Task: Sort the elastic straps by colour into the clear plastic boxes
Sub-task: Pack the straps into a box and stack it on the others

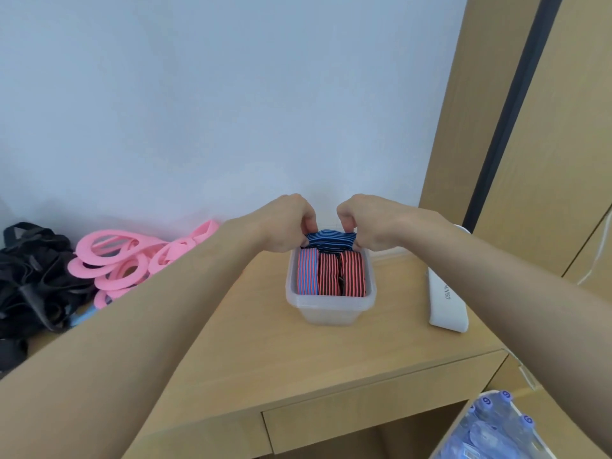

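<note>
A clear plastic box [331, 308] stands on the wooden desk. Three folded striped straps lie side by side in it: a pink-and-blue one [307, 273] on the left, and two red-and-black ones [328, 274] [352, 273] to its right. At the box's far end, a blue-and-black striped strap [331, 239] sits partly above the rim. My left hand [285, 223] and my right hand [366, 223] pinch its two ends with curled fingers. Their fingertips are hidden behind the strap.
A heap of pink straps [129, 256] and a heap of black straps [36, 276] lie at the desk's left by the wall. A white case [447, 299] lies right of the box. A pack of bottles [496, 425] sits at the bottom right, under a wooden cabinet [530, 127].
</note>
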`<state>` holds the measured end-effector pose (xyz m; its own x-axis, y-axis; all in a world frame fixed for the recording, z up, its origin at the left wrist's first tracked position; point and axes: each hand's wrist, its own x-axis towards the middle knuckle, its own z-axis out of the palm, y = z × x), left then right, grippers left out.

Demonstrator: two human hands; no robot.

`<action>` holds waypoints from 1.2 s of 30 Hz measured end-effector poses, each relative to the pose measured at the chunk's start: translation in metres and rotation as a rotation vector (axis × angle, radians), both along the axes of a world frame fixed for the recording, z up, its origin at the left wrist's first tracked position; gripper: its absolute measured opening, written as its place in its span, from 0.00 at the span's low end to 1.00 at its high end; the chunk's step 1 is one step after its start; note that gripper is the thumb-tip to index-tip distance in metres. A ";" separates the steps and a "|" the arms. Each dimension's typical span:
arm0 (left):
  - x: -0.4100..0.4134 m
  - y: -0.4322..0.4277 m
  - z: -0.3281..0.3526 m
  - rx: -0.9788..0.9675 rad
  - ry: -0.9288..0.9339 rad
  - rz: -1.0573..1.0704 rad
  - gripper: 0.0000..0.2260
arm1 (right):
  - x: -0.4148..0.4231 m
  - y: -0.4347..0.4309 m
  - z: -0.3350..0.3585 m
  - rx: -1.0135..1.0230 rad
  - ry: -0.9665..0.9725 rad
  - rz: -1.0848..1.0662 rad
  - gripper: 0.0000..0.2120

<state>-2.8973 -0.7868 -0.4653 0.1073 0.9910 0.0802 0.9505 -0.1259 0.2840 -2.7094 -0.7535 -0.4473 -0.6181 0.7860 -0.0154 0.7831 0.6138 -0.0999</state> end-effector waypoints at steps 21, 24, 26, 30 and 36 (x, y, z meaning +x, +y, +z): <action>-0.020 -0.041 0.009 0.108 -0.119 0.035 0.14 | 0.017 -0.014 -0.006 -0.058 0.113 -0.071 0.18; -0.034 -0.061 0.009 0.130 -0.147 0.059 0.12 | 0.019 -0.024 -0.002 -0.032 0.194 -0.074 0.19; -0.047 -0.078 0.005 0.138 -0.174 0.086 0.12 | 0.014 -0.033 0.001 -0.013 0.226 -0.058 0.18; -0.073 -0.122 -0.008 0.169 -0.272 0.155 0.11 | -0.003 -0.051 0.003 0.017 0.291 -0.018 0.14; -0.129 -0.205 -0.035 0.222 -0.430 0.312 0.11 | -0.050 -0.086 0.000 0.027 0.371 0.099 0.10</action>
